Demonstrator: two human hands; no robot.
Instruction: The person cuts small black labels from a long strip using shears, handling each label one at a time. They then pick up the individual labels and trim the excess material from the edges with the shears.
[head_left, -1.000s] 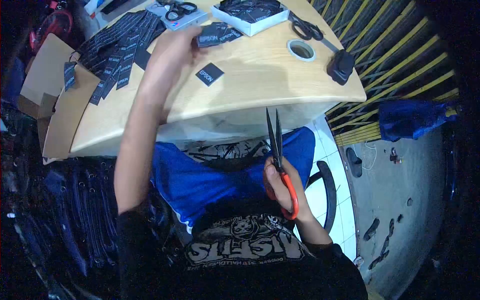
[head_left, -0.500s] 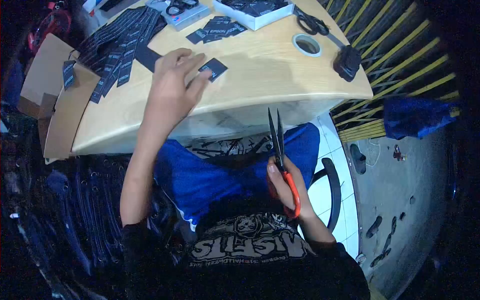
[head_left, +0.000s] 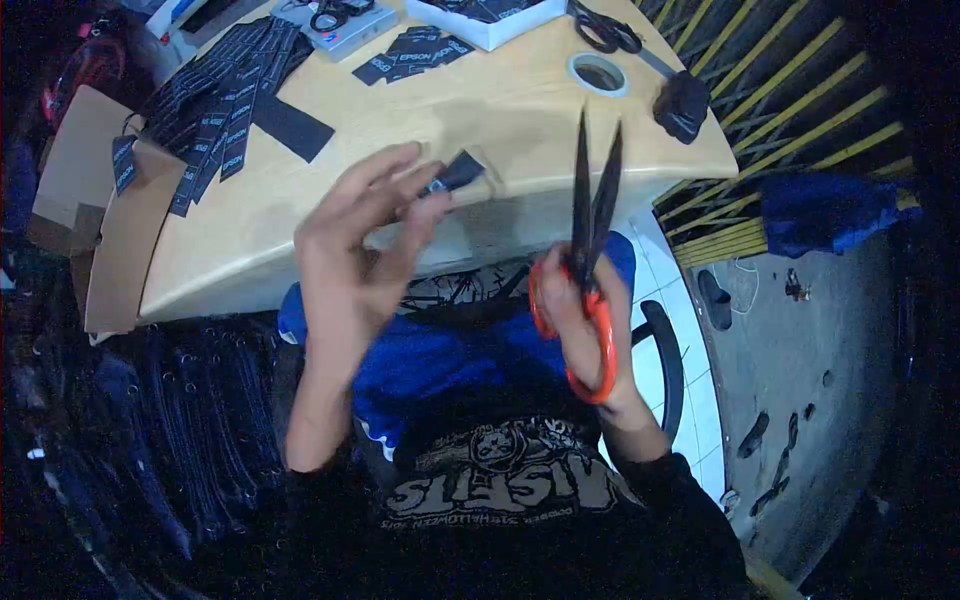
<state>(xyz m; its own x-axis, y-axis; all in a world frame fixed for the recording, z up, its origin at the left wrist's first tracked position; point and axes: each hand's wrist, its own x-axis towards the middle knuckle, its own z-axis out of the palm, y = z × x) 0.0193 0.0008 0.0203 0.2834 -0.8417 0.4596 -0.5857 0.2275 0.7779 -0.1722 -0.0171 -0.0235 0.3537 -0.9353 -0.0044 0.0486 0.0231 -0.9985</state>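
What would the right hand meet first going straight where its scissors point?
Probably the tape roll on the wooden table, just past the open tips of the scissors; depth unclear.

Left hand point(head_left: 360, 245) up in front of torso, thumb and forefinger pinched tight at top, other fingers point(head_left: 375, 170) fanned loose. Left forearm point(head_left: 315, 400) bare, dropping straight to elbow. Right hand point(head_left: 580, 315) just beside left, not touching. I read its grip as curled closed, right wrist point(head_left: 625, 415) angled back toward body.
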